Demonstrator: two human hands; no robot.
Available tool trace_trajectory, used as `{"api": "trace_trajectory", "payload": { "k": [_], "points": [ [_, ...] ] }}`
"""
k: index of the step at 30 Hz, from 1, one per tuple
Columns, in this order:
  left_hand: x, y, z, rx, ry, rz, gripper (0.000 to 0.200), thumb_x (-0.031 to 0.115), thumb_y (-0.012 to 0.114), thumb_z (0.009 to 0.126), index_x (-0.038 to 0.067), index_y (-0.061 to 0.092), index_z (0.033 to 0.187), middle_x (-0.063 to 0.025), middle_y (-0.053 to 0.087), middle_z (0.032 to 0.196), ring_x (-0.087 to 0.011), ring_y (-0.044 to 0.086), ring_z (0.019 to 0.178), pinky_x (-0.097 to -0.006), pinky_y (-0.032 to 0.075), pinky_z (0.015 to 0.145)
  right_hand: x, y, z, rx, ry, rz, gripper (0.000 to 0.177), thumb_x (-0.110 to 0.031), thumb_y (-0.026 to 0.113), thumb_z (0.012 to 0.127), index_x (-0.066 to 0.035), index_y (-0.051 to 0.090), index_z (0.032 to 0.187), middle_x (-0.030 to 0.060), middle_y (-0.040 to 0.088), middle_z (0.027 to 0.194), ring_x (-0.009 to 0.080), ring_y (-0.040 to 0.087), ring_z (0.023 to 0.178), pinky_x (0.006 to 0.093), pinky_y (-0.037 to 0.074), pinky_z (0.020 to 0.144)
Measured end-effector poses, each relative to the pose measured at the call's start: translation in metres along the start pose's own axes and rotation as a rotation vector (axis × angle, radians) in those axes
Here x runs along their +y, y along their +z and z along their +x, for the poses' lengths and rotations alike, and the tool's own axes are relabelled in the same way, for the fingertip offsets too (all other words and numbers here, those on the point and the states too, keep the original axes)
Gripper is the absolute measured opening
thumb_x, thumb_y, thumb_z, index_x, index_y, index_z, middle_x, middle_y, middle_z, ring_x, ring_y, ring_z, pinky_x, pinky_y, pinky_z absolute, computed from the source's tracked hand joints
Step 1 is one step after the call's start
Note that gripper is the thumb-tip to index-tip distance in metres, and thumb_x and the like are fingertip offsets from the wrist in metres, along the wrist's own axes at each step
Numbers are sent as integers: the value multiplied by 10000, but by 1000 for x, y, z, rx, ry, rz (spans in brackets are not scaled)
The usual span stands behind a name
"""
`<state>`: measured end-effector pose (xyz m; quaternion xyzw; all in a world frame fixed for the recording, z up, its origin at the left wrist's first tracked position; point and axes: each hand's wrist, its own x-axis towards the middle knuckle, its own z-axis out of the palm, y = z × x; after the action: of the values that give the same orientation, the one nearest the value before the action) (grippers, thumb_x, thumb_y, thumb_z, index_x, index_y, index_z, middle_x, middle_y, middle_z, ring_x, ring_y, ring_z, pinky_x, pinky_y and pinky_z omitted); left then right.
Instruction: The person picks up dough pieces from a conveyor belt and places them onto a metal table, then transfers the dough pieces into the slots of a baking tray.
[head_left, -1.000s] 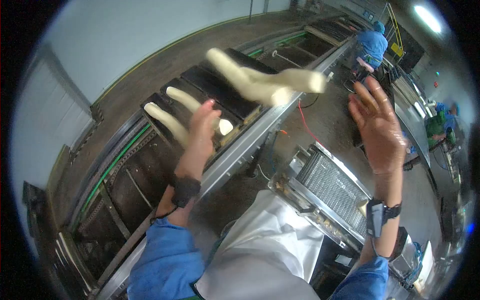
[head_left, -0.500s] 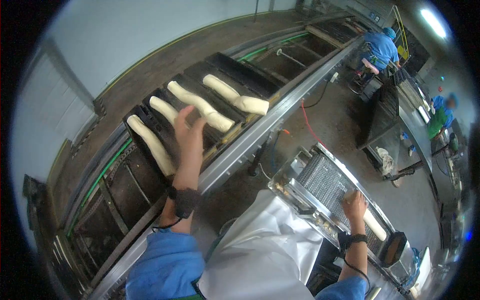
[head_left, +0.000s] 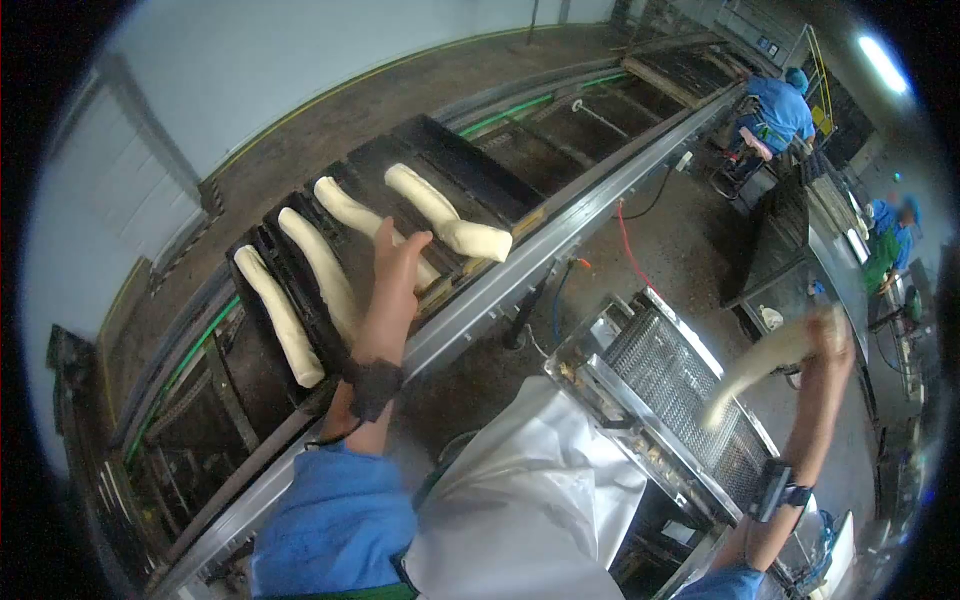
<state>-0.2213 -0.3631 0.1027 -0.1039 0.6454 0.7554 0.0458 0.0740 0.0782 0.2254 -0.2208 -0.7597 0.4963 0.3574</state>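
My right hand [head_left: 828,342] is raised beyond the mesh conveyor [head_left: 665,365], shut on one end of a long pale dough roll [head_left: 757,365], blurred by motion, which hangs down over the belt. My left hand [head_left: 396,262] has its fingers apart and overlaps a dough roll [head_left: 347,207] in a dark tray. To its right is a twisted dough roll [head_left: 440,215], its near end jutting to the tray's edge. Two more, a middle dough roll [head_left: 318,265] and a leftmost dough roll [head_left: 278,317], lie lengthwise in the trays to the left of my forearm.
Dark trays [head_left: 470,175] sit across a long line with a metal side rail [head_left: 590,205]. A person in blue [head_left: 775,115] works farther along it. Another person [head_left: 885,245] stands at far right by a metal table [head_left: 835,265]. A red hose [head_left: 630,245] hangs from the rail.
My right hand has lifted a dough roll off the mesh belt, swinging up and to the right. The trays have shifted left and nearer in view; my left hand stays over them.
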Motion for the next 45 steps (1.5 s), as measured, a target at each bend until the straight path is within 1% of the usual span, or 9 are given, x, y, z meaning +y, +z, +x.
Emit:
{"api": "trace_trajectory", "payload": {
  "k": [10,14,19,21,33,37,39,44,45],
  "points": [
    [-12,9,52,72,-27,84,782,96,639,768,47,283,1462,-259,394,1404,-370,452,1240,-401,374,1020,-133,130,-37,-549,-372,383,932,-451,713,792,17,262,1460,277,351,1446,386,348,1359,440,346,1113],
    [-52,-44,154,83,18,127,730,66,622,761,16,332,1429,-254,446,1359,-377,493,1195,-423,386,1012,-87,118,-60,-610,-127,423,707,-302,764,770,6,471,1335,234,550,1276,340,541,1204,439,457,1020],
    [-28,-108,195,120,242,1202,551,12,557,759,-17,485,1305,-190,597,1170,-316,607,1037,-391,459,877,-40,113,-72,-609,46,428,437,-71,652,799,38,549,1210,167,658,1095,243,635,1033,376,493,956],
    [-4,-85,133,315,336,-118,547,31,549,787,2,481,1329,-163,599,1177,-283,611,1021,-374,472,802,-31,112,-72,-590,86,399,429,-71,666,785,37,558,1186,152,666,1064,227,639,1005,365,497,943],
    [-20,-189,130,205,123,109,615,240,583,834,25,427,1388,-152,487,1365,-288,455,1250,-348,338,1029,38,76,-76,-501,221,246,330,-20,594,819,17,582,1146,85,660,1026,173,612,971,309,469,896],
    [-5,-208,118,216,68,272,415,279,581,844,-13,597,1138,-202,638,1083,-339,594,1050,-385,460,898,116,31,-72,-534,277,-171,301,-16,595,828,11,594,1127,93,654,1030,192,609,977,317,469,886],
    [-9,-231,103,39,480,1252,434,306,582,849,-5,592,1151,-197,635,1099,-325,601,1027,-392,481,868,170,-4,-75,-529,122,-646,437,-43,644,779,17,553,1202,159,629,1108,297,602,1038,391,467,931],
    [-56,-229,30,199,-93,376,217,217,525,905,23,601,967,-39,558,803,-175,490,706,-329,395,634,264,-57,-99,-490,74,-1403,615,-109,681,709,-20,480,1283,216,554,1232,422,520,1147,474,444,960],
    [-123,-295,59,-214,486,787,254,244,496,921,40,582,1046,-169,578,908,-334,524,843,-468,421,741,248,-53,-107,-466,119,-1366,603,-125,669,713,-41,479,1279,205,565,1213,423,522,1141,478,447,952]
  ]
}}
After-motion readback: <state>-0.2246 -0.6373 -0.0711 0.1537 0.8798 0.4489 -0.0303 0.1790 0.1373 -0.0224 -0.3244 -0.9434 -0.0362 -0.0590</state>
